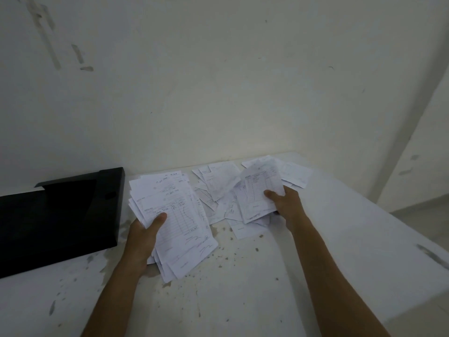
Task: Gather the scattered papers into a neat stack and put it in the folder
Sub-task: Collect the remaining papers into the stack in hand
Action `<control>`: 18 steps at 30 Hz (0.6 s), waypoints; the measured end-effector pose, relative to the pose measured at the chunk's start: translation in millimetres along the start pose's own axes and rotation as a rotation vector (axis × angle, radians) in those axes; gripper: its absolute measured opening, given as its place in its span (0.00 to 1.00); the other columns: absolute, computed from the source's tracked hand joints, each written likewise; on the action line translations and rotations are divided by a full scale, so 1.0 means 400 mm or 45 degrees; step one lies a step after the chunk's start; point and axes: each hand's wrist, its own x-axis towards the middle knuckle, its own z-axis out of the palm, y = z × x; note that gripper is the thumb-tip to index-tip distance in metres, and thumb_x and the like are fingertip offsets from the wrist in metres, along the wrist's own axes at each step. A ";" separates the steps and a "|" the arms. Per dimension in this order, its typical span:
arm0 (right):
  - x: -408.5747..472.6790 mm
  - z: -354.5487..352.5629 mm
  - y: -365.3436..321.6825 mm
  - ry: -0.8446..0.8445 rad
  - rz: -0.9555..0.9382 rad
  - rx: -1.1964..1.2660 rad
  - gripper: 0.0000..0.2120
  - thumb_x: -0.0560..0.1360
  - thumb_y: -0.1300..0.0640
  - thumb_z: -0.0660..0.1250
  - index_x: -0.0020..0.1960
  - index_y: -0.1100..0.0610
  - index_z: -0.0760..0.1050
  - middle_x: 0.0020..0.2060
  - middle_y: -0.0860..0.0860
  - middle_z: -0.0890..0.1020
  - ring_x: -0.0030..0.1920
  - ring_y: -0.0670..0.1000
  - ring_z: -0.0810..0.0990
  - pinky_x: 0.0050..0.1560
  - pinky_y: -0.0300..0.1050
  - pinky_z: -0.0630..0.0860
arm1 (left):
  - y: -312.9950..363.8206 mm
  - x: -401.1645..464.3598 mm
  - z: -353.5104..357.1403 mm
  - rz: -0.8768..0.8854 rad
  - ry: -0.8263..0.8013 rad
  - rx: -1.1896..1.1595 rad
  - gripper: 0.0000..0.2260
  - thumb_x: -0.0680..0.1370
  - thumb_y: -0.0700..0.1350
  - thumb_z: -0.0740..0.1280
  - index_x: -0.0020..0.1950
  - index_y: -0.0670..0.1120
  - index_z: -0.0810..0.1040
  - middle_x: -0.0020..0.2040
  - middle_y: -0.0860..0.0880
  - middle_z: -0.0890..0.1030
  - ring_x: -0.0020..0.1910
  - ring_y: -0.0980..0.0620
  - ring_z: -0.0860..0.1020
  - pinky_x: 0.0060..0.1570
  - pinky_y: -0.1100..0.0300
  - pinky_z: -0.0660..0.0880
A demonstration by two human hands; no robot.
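Note:
My left hand (143, 239) grips a thick, uneven stack of white printed papers (175, 215), thumb on top, just right of the black folder (58, 215). The folder lies open on the white table at the left, its flap up at the back. My right hand (284, 203) holds a smaller bunch of papers (257, 193) lifted off the table, thumb pressed on the top sheet. Several loose papers (218, 183) lie scattered flat between and behind my hands, near the wall.
The white table (243, 288) is speckled with dark spots and scuffs. A white wall (218, 93) rises right behind the papers. The table's right edge (413, 229) drops to the floor at the far right.

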 end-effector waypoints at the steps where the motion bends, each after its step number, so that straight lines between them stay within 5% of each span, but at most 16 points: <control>1: -0.010 -0.015 0.002 0.004 0.003 0.111 0.14 0.77 0.59 0.72 0.61 0.61 0.80 0.53 0.55 0.84 0.51 0.57 0.83 0.52 0.54 0.82 | 0.002 0.000 0.000 -0.004 -0.005 -0.026 0.16 0.78 0.47 0.70 0.65 0.51 0.75 0.61 0.49 0.80 0.58 0.46 0.78 0.60 0.39 0.75; 9: -0.065 -0.032 0.021 -0.022 -0.080 0.320 0.12 0.77 0.59 0.71 0.61 0.58 0.80 0.53 0.53 0.86 0.53 0.56 0.85 0.58 0.59 0.81 | 0.018 -0.007 0.008 -0.113 -0.130 -0.219 0.14 0.76 0.49 0.72 0.61 0.54 0.79 0.59 0.50 0.82 0.59 0.46 0.79 0.62 0.40 0.74; 14: -0.089 0.026 0.009 -0.042 -0.179 0.277 0.14 0.79 0.60 0.69 0.64 0.58 0.78 0.50 0.46 0.84 0.51 0.48 0.83 0.44 0.34 0.82 | 0.022 -0.007 0.005 -0.163 -0.195 -0.356 0.21 0.71 0.50 0.72 0.64 0.50 0.78 0.61 0.45 0.82 0.60 0.42 0.78 0.61 0.43 0.74; 18: -0.116 0.093 -0.014 -0.172 -0.254 0.226 0.13 0.80 0.59 0.68 0.64 0.56 0.78 0.52 0.46 0.84 0.53 0.48 0.83 0.45 0.35 0.82 | 0.025 -0.014 0.012 -0.189 -0.217 -0.421 0.22 0.71 0.49 0.72 0.65 0.49 0.78 0.60 0.44 0.82 0.60 0.40 0.78 0.61 0.41 0.74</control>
